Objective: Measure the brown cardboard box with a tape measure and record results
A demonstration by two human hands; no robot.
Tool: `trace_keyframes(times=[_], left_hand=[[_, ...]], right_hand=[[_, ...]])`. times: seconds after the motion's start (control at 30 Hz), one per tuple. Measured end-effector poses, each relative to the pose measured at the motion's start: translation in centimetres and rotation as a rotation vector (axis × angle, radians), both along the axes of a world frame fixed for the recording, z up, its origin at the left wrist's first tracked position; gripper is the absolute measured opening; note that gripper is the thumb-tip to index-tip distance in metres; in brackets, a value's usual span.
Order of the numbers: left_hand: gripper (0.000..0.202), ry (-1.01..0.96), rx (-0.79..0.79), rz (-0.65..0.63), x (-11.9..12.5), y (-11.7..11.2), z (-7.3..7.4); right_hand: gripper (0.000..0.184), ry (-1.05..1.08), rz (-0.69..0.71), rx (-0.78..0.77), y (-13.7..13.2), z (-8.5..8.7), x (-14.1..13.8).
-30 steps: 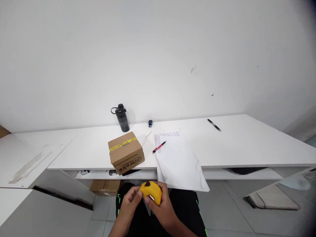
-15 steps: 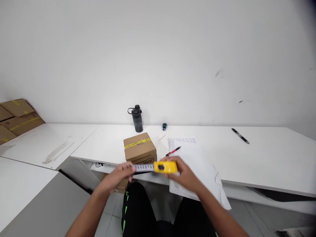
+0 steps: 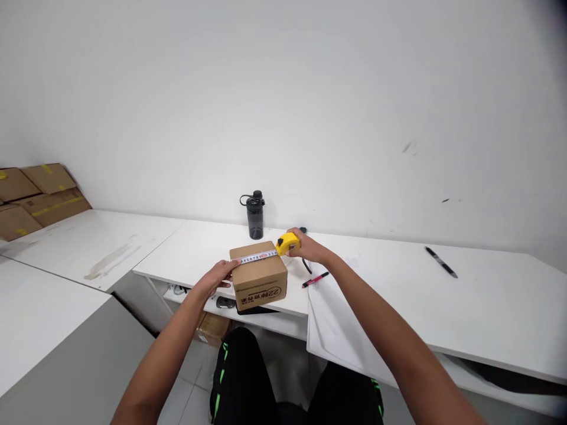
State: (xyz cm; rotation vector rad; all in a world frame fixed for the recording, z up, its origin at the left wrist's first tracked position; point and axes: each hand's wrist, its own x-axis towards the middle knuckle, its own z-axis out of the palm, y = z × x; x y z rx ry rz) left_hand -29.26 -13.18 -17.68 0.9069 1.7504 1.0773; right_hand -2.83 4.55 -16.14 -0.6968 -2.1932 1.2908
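A small cardboard box (image 3: 260, 275) with dark print on its front sits at the desk's front edge. Across its top lies the pulled-out white blade of a yellow tape measure (image 3: 289, 243). My right hand (image 3: 305, 245) is closed round the tape's case at the box's right top edge, and a black strap hangs below it. At the left edge of the box, my left hand (image 3: 220, 274) pinches the blade's end, its lower fingers near the box's side.
A dark water bottle (image 3: 255, 215) stands behind the box. Right of it lie a red pen (image 3: 315, 280) and papers (image 3: 341, 324) hanging over the desk edge. A black marker-like pen (image 3: 440, 262) lies further right. Cardboard boxes (image 3: 57, 203) are stacked far left.
Both hands have moved forward and up from in front of the box, laying the tape blade across its top. The view has shifted slightly.
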Motion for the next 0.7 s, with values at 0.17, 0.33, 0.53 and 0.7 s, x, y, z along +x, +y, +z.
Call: trace_keyframes(times=[0.17, 0.33, 0.53, 0.7], left_hand=[[0.054, -0.019, 0.028, -0.052, -0.5, -0.1, -0.2], [0.046, -0.039, 0.192, -0.122, -2.4, 0.7, 2.5], [0.038, 0.117, 0.100, -0.515, -3.5, 5.5, 8.4], [0.044, 0.364, -0.149, -0.518, -2.0, 10.4, 8.7]], right_hand=[[0.047, -0.010, -0.056, 0.117, -0.3, -0.2, 0.4], [0.037, 0.091, -0.227, 0.392, -4.0, 0.6, 2.1], [0.031, 0.279, -0.409, 0.452, -16.5, -2.6, 2.8], [0.039, 0.398, -0.630, 0.114, -22.6, -5.6, 0.5]])
